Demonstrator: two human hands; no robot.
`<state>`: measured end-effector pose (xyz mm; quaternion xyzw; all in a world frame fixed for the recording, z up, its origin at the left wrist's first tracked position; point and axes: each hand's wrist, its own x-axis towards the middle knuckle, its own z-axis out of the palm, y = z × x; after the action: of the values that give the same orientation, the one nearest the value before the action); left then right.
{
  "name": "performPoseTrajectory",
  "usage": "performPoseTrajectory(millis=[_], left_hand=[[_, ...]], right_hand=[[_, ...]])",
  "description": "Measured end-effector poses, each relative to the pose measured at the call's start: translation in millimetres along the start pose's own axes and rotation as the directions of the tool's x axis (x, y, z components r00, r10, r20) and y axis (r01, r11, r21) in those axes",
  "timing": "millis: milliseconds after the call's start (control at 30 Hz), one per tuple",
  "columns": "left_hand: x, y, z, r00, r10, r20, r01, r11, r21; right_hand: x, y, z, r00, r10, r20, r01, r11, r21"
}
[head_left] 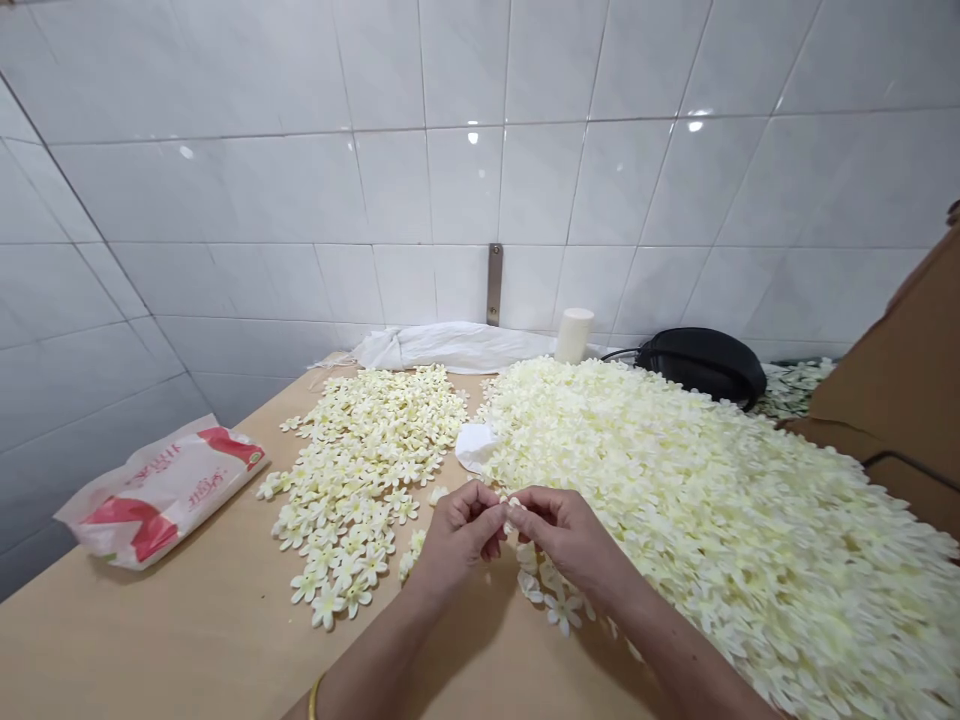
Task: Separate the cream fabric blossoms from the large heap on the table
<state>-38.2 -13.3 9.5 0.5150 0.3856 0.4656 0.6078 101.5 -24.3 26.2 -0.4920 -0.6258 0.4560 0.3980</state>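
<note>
My left hand (466, 530) and my right hand (564, 530) meet over the front middle of the table, fingertips pinched on a small cream artificial flower (511, 503) between them. Most of that flower is hidden by the fingers. To the left of my hands lies a spread of cream flowers (360, 460), thinning toward the front. A much bigger, thicker heap of pale flowers (675, 480) covers the right side and reaches beside and under my right forearm. A few loose flowers (561, 605) lie just below my right hand.
A red and white plastic packet (172, 490) lies at the left table edge. Along the tiled wall are a bundled white cloth (457, 345), a cream cylinder (574, 335) and a black case (701, 362). A white scrap (474, 446) lies between the flower piles. A cardboard box (885, 380) stands right.
</note>
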Motion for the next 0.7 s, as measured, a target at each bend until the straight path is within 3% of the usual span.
performPoseTrajectory(millis=[100,167,233,300,367,533,633,700], left_hand=[[1,-3,-1.5,0.999,0.015,-0.033,-0.014,0.999,0.052],[0,-4,-0.9,0.999,-0.008,-0.037,0.011,0.998,0.066],[-2,-4,0.7,0.998,-0.023,-0.059,0.027,0.997,0.072],[-5,-2,2.0,0.994,-0.007,-0.11,0.016,0.996,0.083],[-7,0,2.5,0.989,0.002,-0.147,0.012,0.995,0.097],[-12,1,8.1,0.969,-0.248,0.017,0.248,0.961,-0.12],[-11,-3,13.4,0.949,-0.306,0.075,0.314,0.899,-0.305],[-7,-8,13.6,0.952,-0.303,0.034,0.287,0.852,-0.439]], right_hand=[[3,2,4,1.0,0.009,0.024,-0.009,1.0,0.0],[2,6,7,0.999,-0.013,-0.03,0.012,0.999,-0.04],[0,9,7,0.987,-0.091,-0.132,0.066,0.981,-0.181],[-2,12,7,0.939,-0.248,-0.238,0.152,0.92,-0.36],[-3,14,6,0.861,-0.425,-0.279,0.238,0.822,-0.518],[-5,16,10,0.703,-0.682,-0.199,0.291,0.532,-0.796],[-8,17,16,0.656,-0.753,-0.052,0.354,0.367,-0.86],[-9,18,18,0.641,-0.766,0.042,0.439,0.321,-0.839]])
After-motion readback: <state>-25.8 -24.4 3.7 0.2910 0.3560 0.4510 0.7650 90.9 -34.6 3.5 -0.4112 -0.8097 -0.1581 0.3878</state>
